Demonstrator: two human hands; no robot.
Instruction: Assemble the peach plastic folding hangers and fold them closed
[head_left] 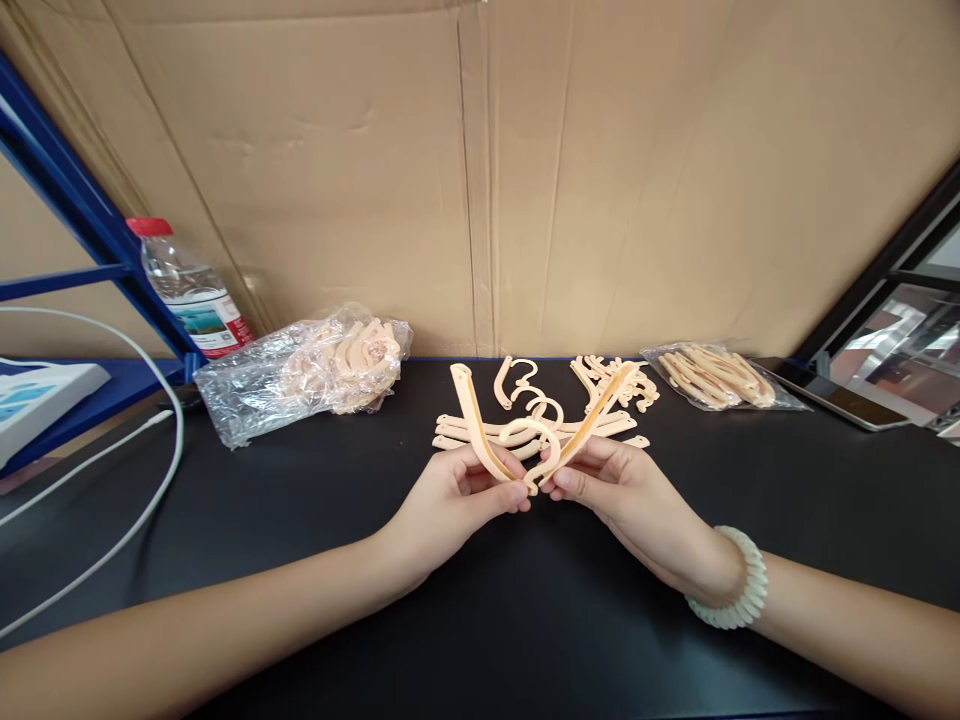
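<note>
A cream plastic folding clothes hanger is held up in front of me, its two arms rising in a V with the curved hook between them. My left hand is closed on the lower end of the left arm. My right hand pinches the lower end of the right arm, close to the hook's base. Whether all three parts are joined is hidden by the fingers. Just behind, assembled-looking hangers lie spread on the black table, partly covered by the held one. Loose hooks are beyond them.
A pile of small hanger parts lies at the back. Plastic bags of hooks and hanger arms flank it. A water bottle and white cable are left; a phone-like device is right. Cardboard walls the back.
</note>
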